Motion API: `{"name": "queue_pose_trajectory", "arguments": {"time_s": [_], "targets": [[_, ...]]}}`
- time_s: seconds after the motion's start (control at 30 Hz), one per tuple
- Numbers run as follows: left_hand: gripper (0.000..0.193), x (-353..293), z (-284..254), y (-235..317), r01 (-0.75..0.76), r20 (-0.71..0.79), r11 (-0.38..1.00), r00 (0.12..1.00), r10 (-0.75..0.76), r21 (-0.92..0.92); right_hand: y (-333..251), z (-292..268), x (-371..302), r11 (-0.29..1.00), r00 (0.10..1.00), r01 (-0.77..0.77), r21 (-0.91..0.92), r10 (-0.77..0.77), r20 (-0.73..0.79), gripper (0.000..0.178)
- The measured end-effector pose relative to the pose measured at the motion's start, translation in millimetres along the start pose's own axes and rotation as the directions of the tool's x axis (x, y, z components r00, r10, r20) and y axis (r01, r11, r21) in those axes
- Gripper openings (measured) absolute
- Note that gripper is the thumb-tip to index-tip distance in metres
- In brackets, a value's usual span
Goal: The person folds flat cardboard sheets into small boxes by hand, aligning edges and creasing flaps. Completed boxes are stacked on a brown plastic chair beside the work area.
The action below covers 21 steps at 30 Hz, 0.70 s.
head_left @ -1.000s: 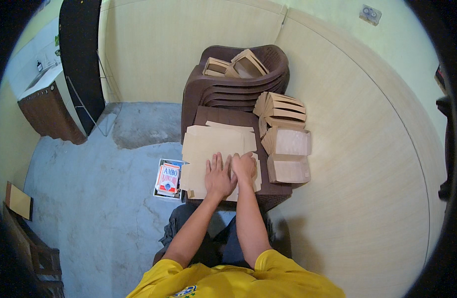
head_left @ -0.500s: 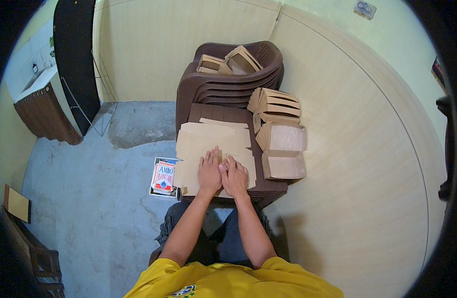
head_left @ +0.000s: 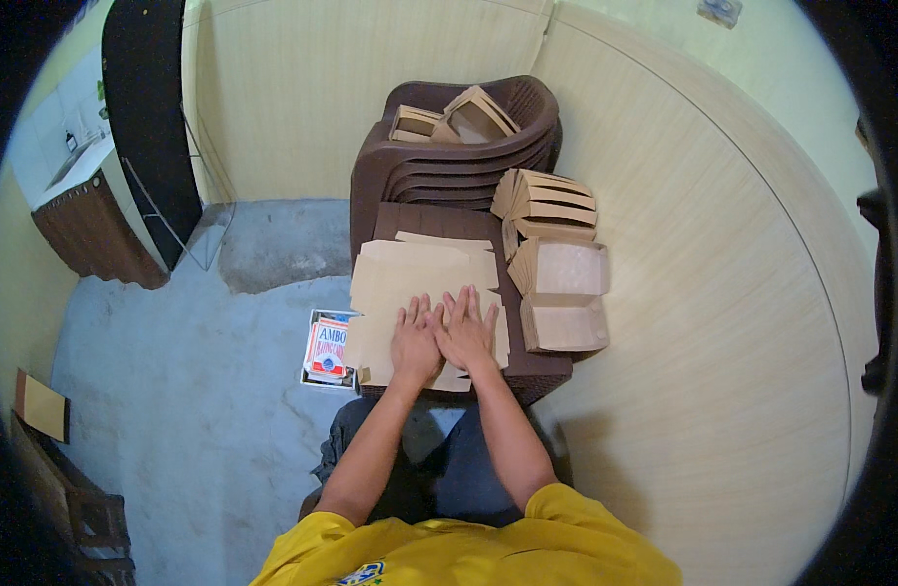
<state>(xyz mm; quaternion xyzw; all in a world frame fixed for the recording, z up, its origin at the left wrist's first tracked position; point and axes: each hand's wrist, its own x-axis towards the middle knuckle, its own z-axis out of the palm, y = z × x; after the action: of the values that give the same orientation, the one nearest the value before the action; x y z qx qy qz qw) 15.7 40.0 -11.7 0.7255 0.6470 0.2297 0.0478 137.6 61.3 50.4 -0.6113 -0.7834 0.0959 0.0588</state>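
A flat, die-cut sheet of brown cardboard [head_left: 395, 269] lies on the brown woven-look plastic surface [head_left: 434, 222] before me, with another sheet's edge showing beneath at the far side. Near its middle, my left hand [head_left: 415, 342] rests flat on the cardboard, fingers stretched and pointing away. My right hand [head_left: 465, 332] presses beside it, fingers spread, its thumb side touching my left hand. Neither hand grips anything. Parts of the cardboard under both palms are hidden.
Nested folded cardboard boxes [head_left: 546, 205] and an opened box stack [head_left: 566, 293] stand along the right. Stacked brown chairs [head_left: 449, 176] behind hold more boxes [head_left: 478, 115]. A small white box [head_left: 329, 352] with a playing-card pack sits at the left. A wall [head_left: 722, 322] curves along the right.
My right hand has slid forward, and its fingers have straightened and spread over the cardboard. My left hand stays flat in nearly the same place. The view has shifted slightly.
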Motion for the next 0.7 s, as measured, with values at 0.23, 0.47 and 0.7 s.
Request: {"name": "queue_pose_trajectory", "arguments": {"time_s": [0.23,0.47,0.7], "targets": [[0.055,-2,-3,5,0.042,-0.03,0.999,0.999,-0.041,0.011,15,19,-25,0.96,0.99,0.123,0.253,-0.102,-0.094,0.08],[0.052,28,-22,18,0.256,-0.092,0.956,0.958,-0.271,-0.142,50,29,-6,0.841,0.901,-0.013,0.541,0.244,-0.358,0.052],[0.063,5,-25,46,0.219,-0.17,0.974,0.959,-0.226,-0.059,34,-16,41,0.739,0.845,-0.396,0.545,0.525,-0.099,0.067]]}}
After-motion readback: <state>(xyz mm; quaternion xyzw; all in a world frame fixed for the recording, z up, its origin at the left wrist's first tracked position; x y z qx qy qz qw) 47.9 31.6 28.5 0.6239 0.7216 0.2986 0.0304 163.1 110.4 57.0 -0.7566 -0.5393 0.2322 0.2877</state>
